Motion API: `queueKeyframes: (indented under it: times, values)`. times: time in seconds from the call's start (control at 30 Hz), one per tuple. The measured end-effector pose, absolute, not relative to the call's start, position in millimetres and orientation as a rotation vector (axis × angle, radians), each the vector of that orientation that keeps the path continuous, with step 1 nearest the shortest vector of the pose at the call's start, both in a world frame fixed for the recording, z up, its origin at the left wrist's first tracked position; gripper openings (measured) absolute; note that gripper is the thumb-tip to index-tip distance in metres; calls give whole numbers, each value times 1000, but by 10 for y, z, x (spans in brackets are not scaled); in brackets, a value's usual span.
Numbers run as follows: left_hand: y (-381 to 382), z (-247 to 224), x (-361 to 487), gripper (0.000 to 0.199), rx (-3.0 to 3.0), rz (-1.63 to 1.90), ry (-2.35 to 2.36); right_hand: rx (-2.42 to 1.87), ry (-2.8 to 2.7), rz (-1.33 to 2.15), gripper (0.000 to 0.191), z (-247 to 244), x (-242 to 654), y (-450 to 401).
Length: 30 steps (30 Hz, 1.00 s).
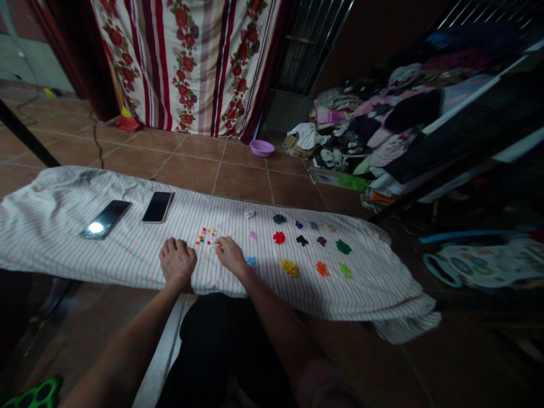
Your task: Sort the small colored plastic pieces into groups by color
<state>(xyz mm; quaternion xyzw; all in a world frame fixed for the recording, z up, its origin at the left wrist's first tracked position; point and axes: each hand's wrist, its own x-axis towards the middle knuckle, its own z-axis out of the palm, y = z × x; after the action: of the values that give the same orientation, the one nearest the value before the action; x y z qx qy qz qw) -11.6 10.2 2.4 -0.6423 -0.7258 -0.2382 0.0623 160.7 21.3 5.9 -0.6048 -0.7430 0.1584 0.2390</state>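
My right hand [230, 255] is closed in a pinch at the right edge of a small mixed group of coloured pieces [205, 236]. A tiny white piece [216, 245] shows at its fingertips. Resting on the striped cloth [140, 249] to the left of that group, my left hand [177, 262] has its fingers curled down, and no object shows in it. To the right lie small heaps sorted by colour, among them red pieces [279, 237], yellow pieces [289, 268], orange pieces [322, 268] and dark green pieces [343, 246]. Light blue pieces [251, 261] sit just beside my right wrist.
Two phones, a silver-lit one [106, 219] and a black one [157, 207], lie on the cloth at left. Beyond stand a purple basin [262, 148], a floral curtain [187, 68] and a big clothes pile [374, 119]. A teal-edged board [480, 263] is at right.
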Motion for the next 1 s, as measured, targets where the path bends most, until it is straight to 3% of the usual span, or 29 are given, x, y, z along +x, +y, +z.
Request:
queueKeyframes:
  times: [0.5,1.0]
  values:
    - [91,58,-99,29,-1927,-673,-2193,-1710,-1955,352,13,71,2003,387]
    - [90,38,-87,28,-1910,-618,-2171,-1835,-1679,278,28,-20,2513,753]
